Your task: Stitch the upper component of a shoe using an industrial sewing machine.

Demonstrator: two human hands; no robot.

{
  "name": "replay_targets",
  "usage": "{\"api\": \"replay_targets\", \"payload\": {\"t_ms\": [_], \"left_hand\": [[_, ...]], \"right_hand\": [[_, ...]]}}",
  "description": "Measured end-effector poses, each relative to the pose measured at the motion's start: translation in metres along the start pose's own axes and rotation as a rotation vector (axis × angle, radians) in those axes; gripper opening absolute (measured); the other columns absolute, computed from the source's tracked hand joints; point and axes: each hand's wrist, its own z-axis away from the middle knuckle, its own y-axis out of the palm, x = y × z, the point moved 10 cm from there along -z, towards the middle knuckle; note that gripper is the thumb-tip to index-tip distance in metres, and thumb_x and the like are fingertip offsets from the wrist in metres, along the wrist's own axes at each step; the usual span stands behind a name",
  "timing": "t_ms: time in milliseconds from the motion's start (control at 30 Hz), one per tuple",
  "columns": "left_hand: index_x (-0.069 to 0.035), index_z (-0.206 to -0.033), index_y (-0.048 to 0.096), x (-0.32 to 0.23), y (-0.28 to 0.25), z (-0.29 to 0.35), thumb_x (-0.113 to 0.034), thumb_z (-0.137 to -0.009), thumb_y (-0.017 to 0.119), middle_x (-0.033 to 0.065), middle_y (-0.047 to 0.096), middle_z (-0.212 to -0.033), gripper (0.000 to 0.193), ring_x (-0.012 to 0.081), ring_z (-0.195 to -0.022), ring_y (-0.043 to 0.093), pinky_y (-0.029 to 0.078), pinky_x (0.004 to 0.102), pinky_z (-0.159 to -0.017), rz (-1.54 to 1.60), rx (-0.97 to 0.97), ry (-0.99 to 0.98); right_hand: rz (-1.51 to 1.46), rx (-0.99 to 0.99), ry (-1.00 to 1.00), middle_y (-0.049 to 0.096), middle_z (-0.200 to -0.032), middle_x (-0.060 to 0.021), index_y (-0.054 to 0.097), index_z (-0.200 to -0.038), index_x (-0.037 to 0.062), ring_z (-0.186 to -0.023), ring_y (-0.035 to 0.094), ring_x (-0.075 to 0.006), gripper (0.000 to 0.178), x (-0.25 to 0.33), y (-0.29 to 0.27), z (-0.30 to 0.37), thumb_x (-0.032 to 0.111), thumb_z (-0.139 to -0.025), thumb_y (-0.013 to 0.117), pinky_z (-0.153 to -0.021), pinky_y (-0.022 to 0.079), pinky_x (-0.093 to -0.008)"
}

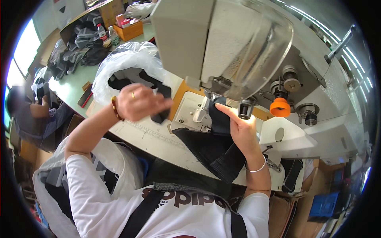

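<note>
At the far left a co-worker (33,125) sits beside the green worktop (71,86), where dark and grey pieces (77,49) lie heaped; whether these are finished or waiting cannot be told. Nearer the wearer, a white bag (129,168) holds more grey and black pieces, so the work seems to be one item out of a larger batch. A clear plastic bag (104,71) with further pieces inside stands open next. Just in front of it is the left hand (143,104), raised and blurred, its index finger pointing rightward across a black piece (162,116); whether it grips that piece cannot be told. In the middle, the black cloth (210,148) being worked lies at the sewing machine (182,39), its upper part beside the metal presser foot (202,115) and its ribbed edge spreading toward the wearer. The right hand (243,133) rests on that upper part, index finger stretched out along it; the other fingers are too hidden to tell if they pinch. The cloth appears partway through stitching: it is set at the machine, while finishing the seam and taking it away seem left. Farther right lies a black flat item (293,174), its role unclear.
</note>
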Motion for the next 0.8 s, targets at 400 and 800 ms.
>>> {"api": "replay_targets", "payload": {"t_ms": [400, 800], "left_hand": [[-0.003, -0.097, 0.078, -0.045, 0.048, -0.076, -0.007, -0.080, 0.079, 0.0073, 0.074, -0.095, 0.017, 0.0192, -0.085, 0.073, 0.064, 0.0270, -0.072, 0.243, -0.212, -0.048], [-0.006, -0.091, 0.078, -0.039, 0.062, -0.053, -0.004, -0.079, 0.073, 0.0040, 0.075, -0.093, 0.013, 0.0146, -0.081, 0.069, 0.054, 0.0236, -0.064, 0.249, -0.257, -0.302]], "right_hand": [[-0.035, -0.037, 0.096, 0.077, -0.104, -0.0148, 0.076, -0.121, 0.0047, -0.089, 0.073, -0.0337, 0.040, -0.002, -0.001, 0.015, -0.014, -0.091, 0.058, -0.081, 0.056, -0.0378], [-0.096, 0.335, 0.346, 0.057, -0.152, -0.0164, 0.052, -0.149, -0.0027, -0.142, 0.052, -0.0278, 0.043, -0.051, 0.048, 0.074, -0.008, -0.107, 0.041, -0.122, 0.036, -0.0389]]}}
